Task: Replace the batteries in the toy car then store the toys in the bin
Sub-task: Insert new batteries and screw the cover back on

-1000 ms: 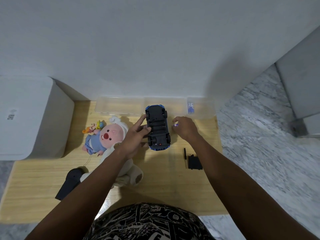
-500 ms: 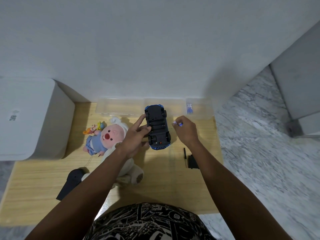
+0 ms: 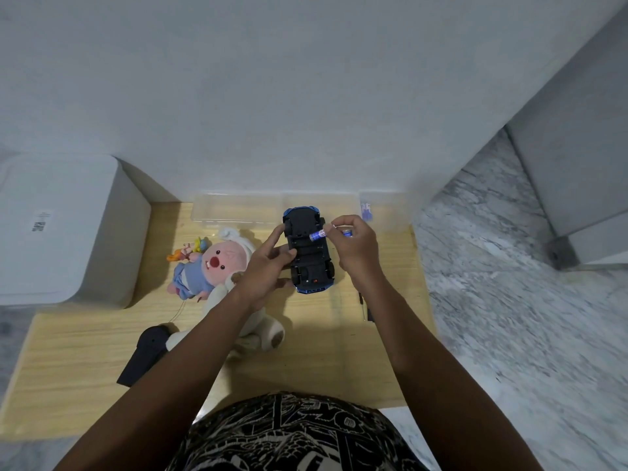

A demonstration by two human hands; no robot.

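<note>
Car [image 3: 308, 250]: blue plastic shell, matte black underside up, lying on pale wood-grain surface [image 3: 85, 351]. Long axis runs away from the person toward the wall; end with red spot is nearest the person. Left hand [image 3: 268, 263] closed on car's left flank, index finger along the side. Right hand [image 3: 355, 246] pinches a small blue cylindrical battery [image 3: 317, 234] at car's right edge, tilted across the chassis. Soft plush [image 3: 217, 263] just left of car. Clear ribbed plastic bin [image 3: 238, 212] behind, against wall.
</note>
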